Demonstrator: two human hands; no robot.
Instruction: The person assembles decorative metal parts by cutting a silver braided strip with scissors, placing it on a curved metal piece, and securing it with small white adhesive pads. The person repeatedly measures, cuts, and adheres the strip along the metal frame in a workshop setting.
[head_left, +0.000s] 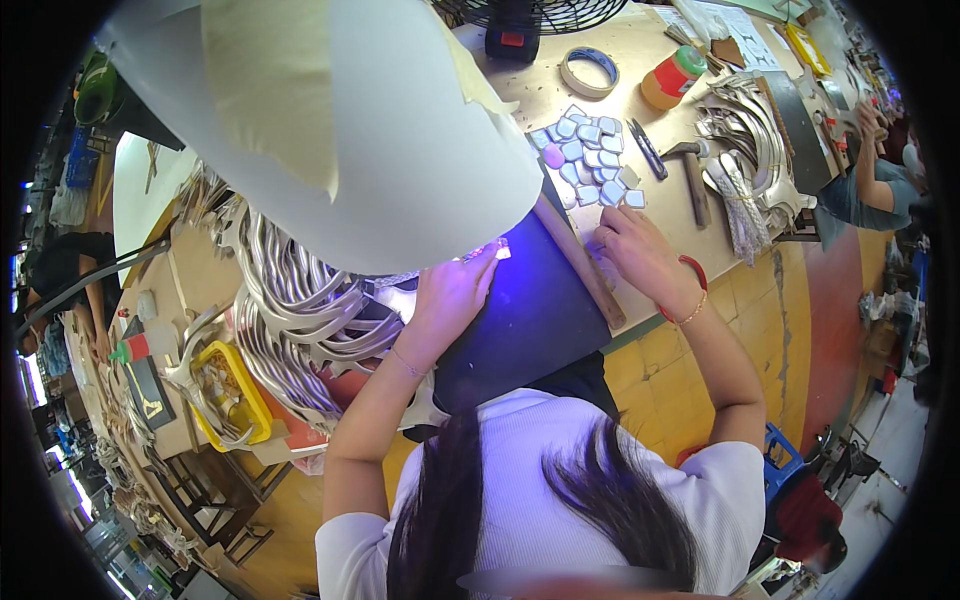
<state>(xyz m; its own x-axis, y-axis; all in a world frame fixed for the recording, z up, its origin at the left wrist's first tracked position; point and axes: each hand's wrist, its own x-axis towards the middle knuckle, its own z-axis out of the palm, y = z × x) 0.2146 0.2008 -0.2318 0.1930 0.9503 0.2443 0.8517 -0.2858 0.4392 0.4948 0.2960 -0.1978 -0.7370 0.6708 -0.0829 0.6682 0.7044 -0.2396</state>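
- A small shiny piece [503, 249] is lying at the fingertips of the left hand [452, 300], just past the rim of a white lampshade [440, 190], and is catching violet light above a dark mat [535, 310].
- It is looking light, stiff and smooth, so it is probably slipping easily and perhaps chipping if squeezed hard; its outer edges are seeming the best hold.
- Flat bluish tiles [572, 150] are lying in a loose cluster on the counter [540, 90]; they are looking thin, rigid and likely brittle, so the rims are suiting a fingertip pinch better than the faces.
- The left hand is pinching the shiny piece, it seems, with its fingers nearly together; the shade is hiding some of what lies beyond.
- The right hand [632, 250] is bending its fingers beside a wooden stick [580, 262], just short of the tiles; whether it is gripping anything, I cannot tell.
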